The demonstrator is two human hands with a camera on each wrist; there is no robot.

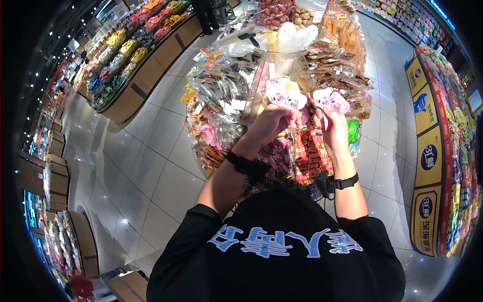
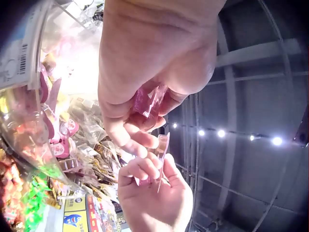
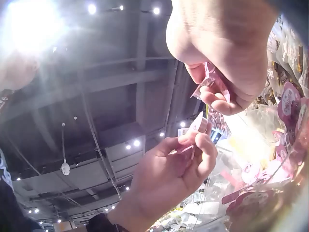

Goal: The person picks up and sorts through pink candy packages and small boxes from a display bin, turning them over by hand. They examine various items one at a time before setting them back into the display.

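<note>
Pig-face packets (image 1: pixel 295 100) show at the upper centre of the head view, just above both hands, with bagged snacks (image 1: pixel 221 83) crowding either side, red-wrapped sweets (image 1: pixel 312 153) below and a jar (image 1: pixel 304 19) at the top edge. Curled fingers hide the packets' lower parts. Their fronts are rounded, pink and white, with small printed faces; both wrist views show shiny pink plastic within the grips. Forearms reach up the frame, the left hand (image 1: pixel 271 123) curled around one packet, the right hand (image 1: pixel 334 130) pinching another nearby.
</note>
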